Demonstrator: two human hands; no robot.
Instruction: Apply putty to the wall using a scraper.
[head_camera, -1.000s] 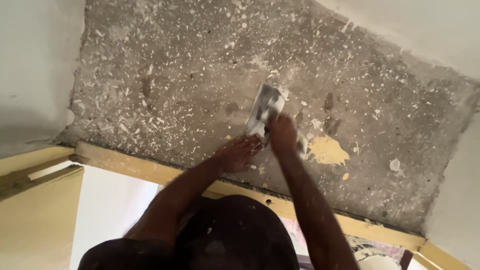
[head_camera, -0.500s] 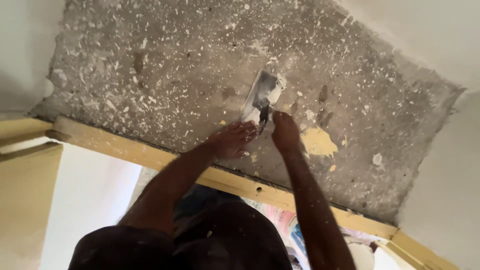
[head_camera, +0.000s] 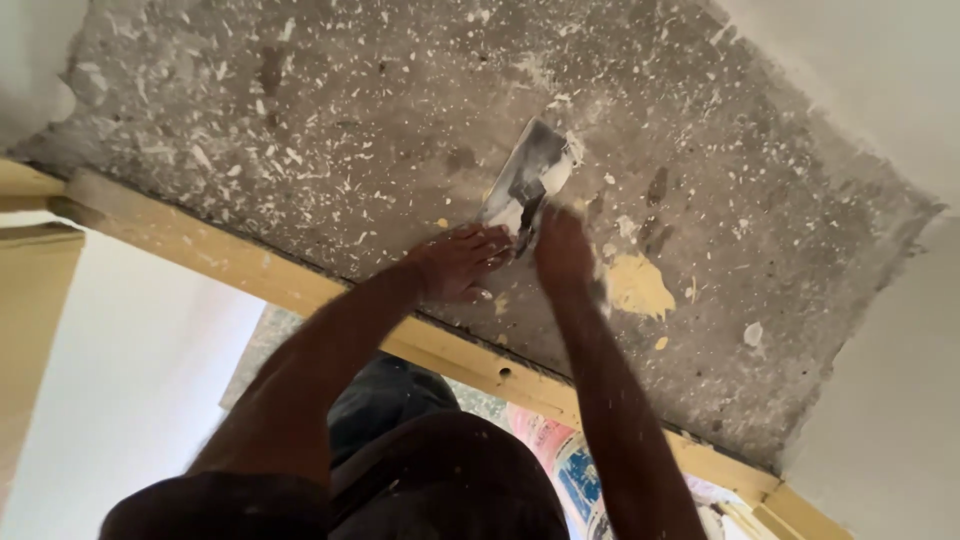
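A metal scraper (head_camera: 530, 170) with a wide blade smeared in grey and white lies flat against a rough grey concrete surface (head_camera: 330, 120) flecked with white chips. My right hand (head_camera: 562, 250) grips the scraper's handle just below the blade. Beside it, my left hand (head_camera: 455, 262) rests on the concrete, its fingertips touching the blade's lower edge. Both arms reach up from the bottom of the view.
A yellow-painted wooden strip (head_camera: 300, 285) borders the concrete along its lower edge. Smooth white plaster (head_camera: 870, 80) surrounds the bare patch. A yellow paint blotch (head_camera: 635, 285) sits right of my hands. A colourful printed bag (head_camera: 570, 465) shows below.
The scraper and both hands have slid a little farther up the concrete. The view has shifted slightly to the right.
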